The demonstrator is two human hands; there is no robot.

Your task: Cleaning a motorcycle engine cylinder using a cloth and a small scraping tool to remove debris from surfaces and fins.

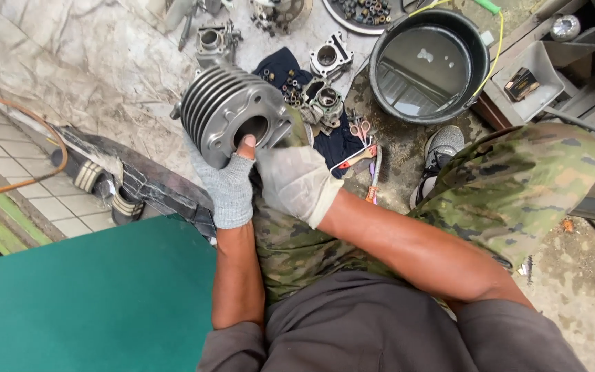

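Note:
A grey finned metal engine cylinder [225,107] is held up in front of me, its bore facing me. My left hand [230,186], in a grey fingerless knit glove, grips it from below with the bare thumb tip at the edge of the bore. My right hand [296,180], in a pale glove, presses against the cylinder's right side and is closed around something I cannot make out.
On the dirty ground beyond lie several engine parts [325,103] on a dark blue cloth [339,141], red-handled scissors [361,129] and a wire brush [373,176]. A black bucket of liquid [427,65] stands at the right. A green board [91,296] lies lower left.

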